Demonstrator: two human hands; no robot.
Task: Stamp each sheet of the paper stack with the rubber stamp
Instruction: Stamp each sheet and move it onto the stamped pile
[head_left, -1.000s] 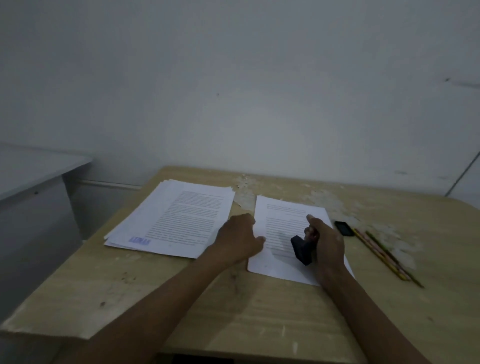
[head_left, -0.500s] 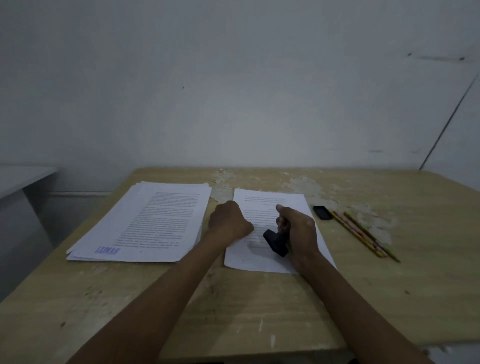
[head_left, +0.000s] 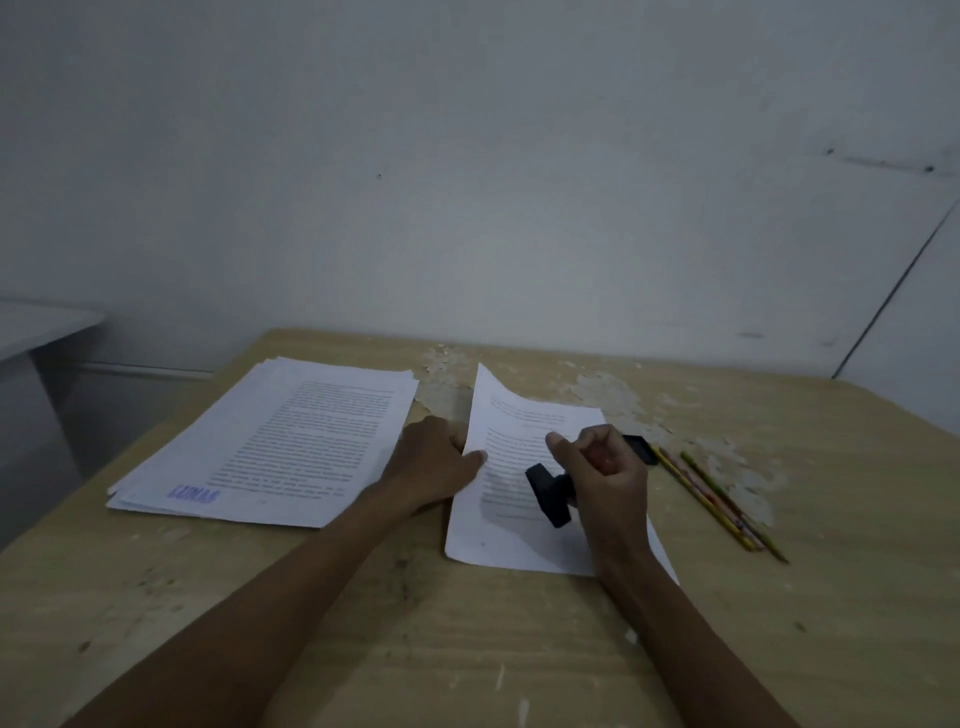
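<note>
Left hand (head_left: 434, 462) pinches the sheet's (head_left: 519, 447) lifted edge; right hand (head_left: 605, 475) grips the rubber stamp (head_left: 548, 493), its handle hidden inside curled fingers.

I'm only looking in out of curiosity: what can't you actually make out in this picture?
Head view only:
- Printed lines on the lifted sheet: too small.
- Rubber stamp face: turned away.
- Small black object: partly behind the right hand.
- Left hand fingertips: behind the sheet's edge.
</note>
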